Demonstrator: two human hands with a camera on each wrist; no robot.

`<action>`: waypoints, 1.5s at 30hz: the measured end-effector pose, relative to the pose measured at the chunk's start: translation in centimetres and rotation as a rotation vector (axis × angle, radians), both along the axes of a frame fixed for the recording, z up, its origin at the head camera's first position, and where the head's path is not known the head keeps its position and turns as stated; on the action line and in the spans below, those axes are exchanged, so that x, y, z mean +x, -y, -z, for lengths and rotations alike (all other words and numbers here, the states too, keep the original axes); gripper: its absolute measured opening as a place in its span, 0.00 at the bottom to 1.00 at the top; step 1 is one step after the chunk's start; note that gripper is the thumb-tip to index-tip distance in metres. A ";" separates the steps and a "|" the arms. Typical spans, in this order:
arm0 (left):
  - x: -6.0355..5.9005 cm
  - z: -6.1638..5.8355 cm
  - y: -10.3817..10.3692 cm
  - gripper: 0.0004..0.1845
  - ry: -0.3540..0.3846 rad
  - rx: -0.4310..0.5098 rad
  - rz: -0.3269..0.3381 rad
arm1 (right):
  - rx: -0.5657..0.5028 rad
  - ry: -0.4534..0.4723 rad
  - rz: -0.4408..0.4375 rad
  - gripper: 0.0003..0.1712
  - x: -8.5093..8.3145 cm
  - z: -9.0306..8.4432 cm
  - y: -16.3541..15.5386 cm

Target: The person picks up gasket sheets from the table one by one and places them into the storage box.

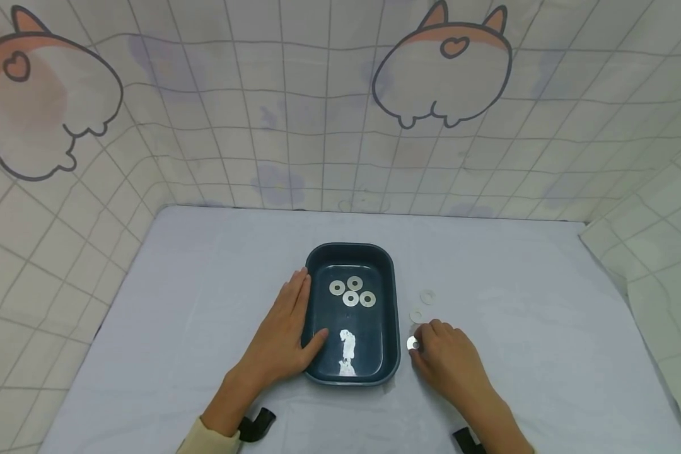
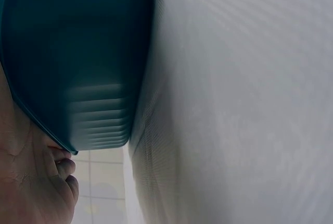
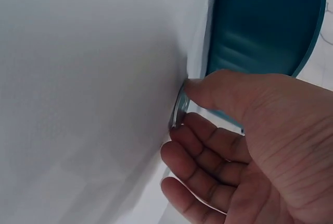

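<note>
A dark teal tray (image 1: pixel 394 296) sits mid-table with several metal washers (image 1: pixel 352 292) lying in it. My left hand (image 1: pixel 286 331) rests flat against the tray's left wall (image 2: pixel 78 67), fingers straight and thumb on the rim. Just right of the tray, my right hand (image 1: pixel 417 345) pinches a metal washer (image 1: pixel 412 343) between thumb and forefinger at the table surface; the right wrist view shows that washer (image 3: pixel 179 110) tilted on edge beside the tray (image 3: pixel 260 21). Two more washers (image 1: pixel 423 306) lie on the cloth just beyond that hand.
The table is covered by a pale cloth (image 1: pixel 545 328). Tile-patterned curtain walls (image 1: pixel 329 126) close in the back and both sides. Black wrist-mount parts (image 1: pixel 256 424) show near the front edge.
</note>
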State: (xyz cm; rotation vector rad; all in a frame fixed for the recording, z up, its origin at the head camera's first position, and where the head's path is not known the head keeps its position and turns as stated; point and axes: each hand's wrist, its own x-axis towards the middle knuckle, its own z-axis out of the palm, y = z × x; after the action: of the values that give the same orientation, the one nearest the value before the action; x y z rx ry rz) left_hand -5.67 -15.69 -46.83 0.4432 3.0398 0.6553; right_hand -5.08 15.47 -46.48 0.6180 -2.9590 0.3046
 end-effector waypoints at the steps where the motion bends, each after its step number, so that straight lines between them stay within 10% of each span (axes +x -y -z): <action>1: 0.0 0.0 0.0 0.53 0.000 0.000 0.000 | 0.001 0.000 0.000 0.15 0.0 0.0 0.0; 18: 0.3 -0.1 0.2 0.54 -0.028 0.012 -0.015 | 0.139 -0.073 0.044 0.09 0.0 -0.8 2.1; 45: 0.0 -0.2 -0.2 0.53 -0.011 0.018 0.000 | -0.124 0.016 0.073 0.11 -1.1 0.6 -0.2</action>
State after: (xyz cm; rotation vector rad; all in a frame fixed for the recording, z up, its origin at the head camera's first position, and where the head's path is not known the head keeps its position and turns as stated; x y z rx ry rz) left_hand -5.64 -15.53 -46.61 0.4482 3.0463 0.6833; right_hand -6.15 15.62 -47.05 0.4936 -2.9418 0.4833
